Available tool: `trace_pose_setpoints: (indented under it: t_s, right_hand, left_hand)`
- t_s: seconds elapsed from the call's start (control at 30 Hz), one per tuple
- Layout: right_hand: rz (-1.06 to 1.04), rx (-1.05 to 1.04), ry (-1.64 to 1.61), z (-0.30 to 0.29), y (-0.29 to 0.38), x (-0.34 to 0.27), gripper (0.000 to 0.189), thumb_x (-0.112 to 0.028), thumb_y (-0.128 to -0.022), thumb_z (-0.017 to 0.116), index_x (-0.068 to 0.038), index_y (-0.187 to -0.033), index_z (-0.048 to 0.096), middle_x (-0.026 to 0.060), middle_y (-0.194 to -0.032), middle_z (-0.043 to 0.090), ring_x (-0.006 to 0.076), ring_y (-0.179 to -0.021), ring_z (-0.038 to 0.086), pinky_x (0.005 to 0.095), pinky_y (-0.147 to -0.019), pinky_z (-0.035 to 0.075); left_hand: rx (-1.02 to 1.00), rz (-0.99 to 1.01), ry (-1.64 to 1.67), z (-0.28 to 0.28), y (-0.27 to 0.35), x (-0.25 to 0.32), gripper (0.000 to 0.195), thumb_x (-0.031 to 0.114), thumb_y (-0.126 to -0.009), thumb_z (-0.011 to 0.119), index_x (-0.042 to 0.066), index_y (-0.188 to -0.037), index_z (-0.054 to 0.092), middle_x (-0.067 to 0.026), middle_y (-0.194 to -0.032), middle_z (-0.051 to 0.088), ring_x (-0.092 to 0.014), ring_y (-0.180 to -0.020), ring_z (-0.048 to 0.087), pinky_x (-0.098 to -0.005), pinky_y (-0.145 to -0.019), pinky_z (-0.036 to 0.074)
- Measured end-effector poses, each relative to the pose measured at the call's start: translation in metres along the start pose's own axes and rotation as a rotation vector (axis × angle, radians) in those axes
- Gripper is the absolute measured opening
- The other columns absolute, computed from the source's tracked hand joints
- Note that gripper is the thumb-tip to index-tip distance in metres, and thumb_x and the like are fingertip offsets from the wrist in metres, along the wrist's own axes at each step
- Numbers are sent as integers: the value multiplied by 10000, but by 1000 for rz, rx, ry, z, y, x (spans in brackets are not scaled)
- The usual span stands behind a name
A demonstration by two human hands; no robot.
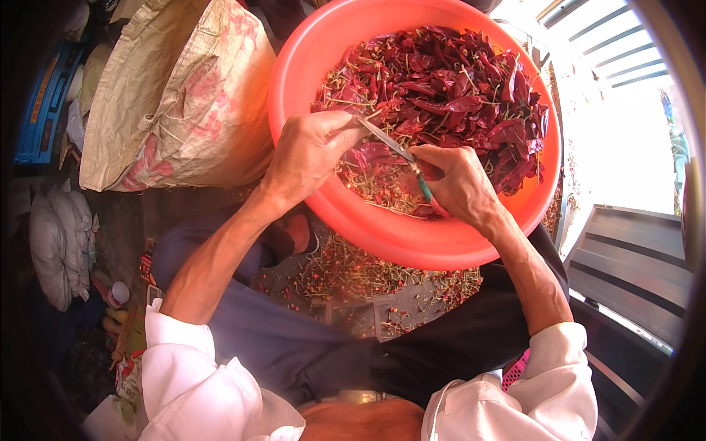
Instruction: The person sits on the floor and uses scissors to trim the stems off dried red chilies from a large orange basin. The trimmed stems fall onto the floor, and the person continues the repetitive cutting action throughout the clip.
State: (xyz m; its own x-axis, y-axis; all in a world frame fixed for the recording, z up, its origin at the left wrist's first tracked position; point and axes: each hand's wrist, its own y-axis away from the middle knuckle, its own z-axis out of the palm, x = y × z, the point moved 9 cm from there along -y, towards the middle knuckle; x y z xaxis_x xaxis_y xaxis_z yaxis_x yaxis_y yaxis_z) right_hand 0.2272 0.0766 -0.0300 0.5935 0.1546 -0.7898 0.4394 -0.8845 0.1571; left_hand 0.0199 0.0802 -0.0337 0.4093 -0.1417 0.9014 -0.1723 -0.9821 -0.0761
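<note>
My right hand (460,182) grips scissors (390,142) whose handles are wrapped in green and red. Their metal blades point up and left, towards my left hand (309,154). At the blade tips, the thumb and forefinger of that hand pinch a small piece of dried chili, mostly hidden by the fingers. Both hands are over the near-left part of a large orange-red plastic basin (386,242). Inside it lie many dark red dried chilies (458,93), heaped towards the far right. Cut stems and seeds (380,190) cover the near-left side of the basin.
A large open woven sack (220,110) with red markings stands against the basin's left side. Chili stems and bits (353,270) litter the floor between my legs. Stuffed white bags (63,242) lie at far left. On the right are dark metal panels (629,253) beside a bright opening.
</note>
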Motion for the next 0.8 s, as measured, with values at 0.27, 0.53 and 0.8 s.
trace_pose_setpoints:
  t_s: [0.27, 0.53, 0.8]
  right_hand:
    - [231, -263, -374, 15, 11, 7, 289, -258, -899, 807, -9, -1046, 791, 43, -686, 628, 97, -634, 558, 294, -604, 450]
    - [382, -368, -714, 30, 19, 9, 328, -253, -906, 837, 22, -1077, 784, 19, -690, 654, 21, -537, 502, 224, -491, 345]
    - [54, -109, -92, 7, -1, 1, 406, -267, -871, 843, -4, -1173, 776, 107, -756, 692, 223, -663, 664, 399, -698, 542]
  left_hand:
    - [-30, 5, 77, 5, 0, 11, 147, 59, -1027, 702, -40, -1128, 742, -70, -792, 649, -71, -739, 517, -322, -644, 474]
    - [-105, -175, 228, 6, 2, 7, 198, 74, -1053, 695, -18, -1213, 766, 87, -861, 618, -34, -786, 523, -272, -665, 475]
    - [-40, -152, 98, 3, 3, 3, 188, 121, -1049, 702, -15, -1162, 764, 9, -774, 657, -31, -736, 532, -290, -622, 472]
